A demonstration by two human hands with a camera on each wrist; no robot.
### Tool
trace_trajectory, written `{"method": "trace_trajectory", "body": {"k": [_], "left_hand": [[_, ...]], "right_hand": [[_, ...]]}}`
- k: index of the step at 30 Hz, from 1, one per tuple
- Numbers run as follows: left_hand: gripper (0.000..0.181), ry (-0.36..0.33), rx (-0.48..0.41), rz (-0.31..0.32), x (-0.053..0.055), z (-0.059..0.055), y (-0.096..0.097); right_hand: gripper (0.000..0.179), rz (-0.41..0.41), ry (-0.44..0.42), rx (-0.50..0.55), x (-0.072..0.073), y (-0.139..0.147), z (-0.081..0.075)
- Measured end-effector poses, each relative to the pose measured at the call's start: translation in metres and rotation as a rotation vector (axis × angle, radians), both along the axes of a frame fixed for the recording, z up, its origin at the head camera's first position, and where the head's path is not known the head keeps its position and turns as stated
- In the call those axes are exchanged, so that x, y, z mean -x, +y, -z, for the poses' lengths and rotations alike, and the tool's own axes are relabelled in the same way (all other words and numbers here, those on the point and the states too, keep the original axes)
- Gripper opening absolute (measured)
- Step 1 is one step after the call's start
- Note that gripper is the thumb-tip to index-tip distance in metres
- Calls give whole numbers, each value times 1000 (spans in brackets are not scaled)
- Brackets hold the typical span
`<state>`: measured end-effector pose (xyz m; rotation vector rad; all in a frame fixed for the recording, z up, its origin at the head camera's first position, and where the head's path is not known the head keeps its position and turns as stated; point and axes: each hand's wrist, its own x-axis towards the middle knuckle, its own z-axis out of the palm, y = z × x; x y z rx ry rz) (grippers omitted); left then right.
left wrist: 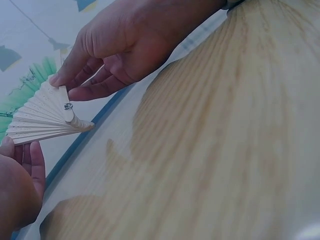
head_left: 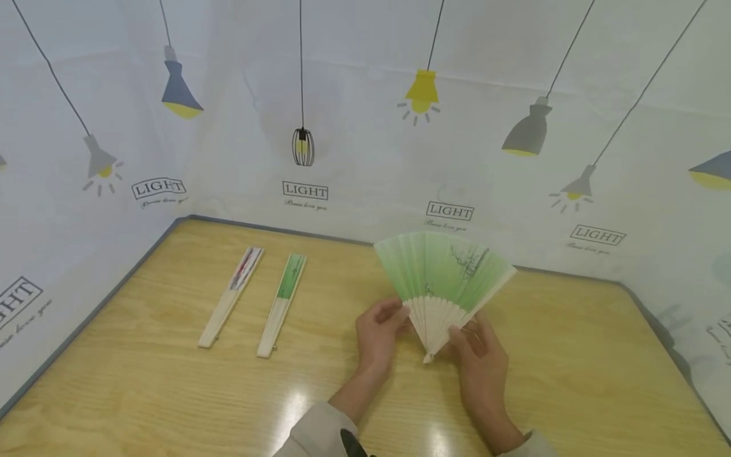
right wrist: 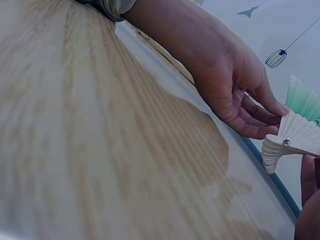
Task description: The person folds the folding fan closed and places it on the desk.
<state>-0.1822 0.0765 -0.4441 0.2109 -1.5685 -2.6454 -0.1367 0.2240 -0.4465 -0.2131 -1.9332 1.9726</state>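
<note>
A partly spread green folding fan (head_left: 451,273) with pale ribs and a dark branch print is held up between both hands, its pivot end pointing down toward me. My left hand (head_left: 377,333) pinches the left outer rib, with the thumb at the front. On the opposite side my right hand (head_left: 484,365) pinches the right outer rib. In the left wrist view the right thumb and fingers grip the fan's ribs (left wrist: 42,112) near the metal rivet. The right wrist view shows the left hand (right wrist: 235,85) pinching the ribs (right wrist: 297,132) from the other side.
Two folded fans lie to the left on the wooden table (head_left: 143,368): one with a white, red and dark pattern (head_left: 247,266), the other a green folded fan (head_left: 290,276). White curtains (head_left: 365,127) printed with lamps enclose the table's back and sides.
</note>
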Motion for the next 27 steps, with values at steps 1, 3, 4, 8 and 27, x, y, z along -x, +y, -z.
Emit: {"method": "trace_trajectory", "body": {"k": [1, 3, 4, 8, 27], "left_hand": [[21, 1, 1, 0, 0, 0, 0], [20, 7, 3, -3, 0, 1, 0], [20, 10, 5, -5, 0, 2, 0], [21, 17, 10, -4, -1, 4, 1], [19, 24, 17, 10, 2, 1, 0]], "right_hand": [[59, -3, 2, 2, 0, 0, 0], [59, -4, 0, 5, -1, 0, 0], [59, -4, -1, 7, -1, 0, 1], [59, 3, -16, -8, -2, 0, 0], [57, -33, -23, -57, 0, 1, -2]]}}
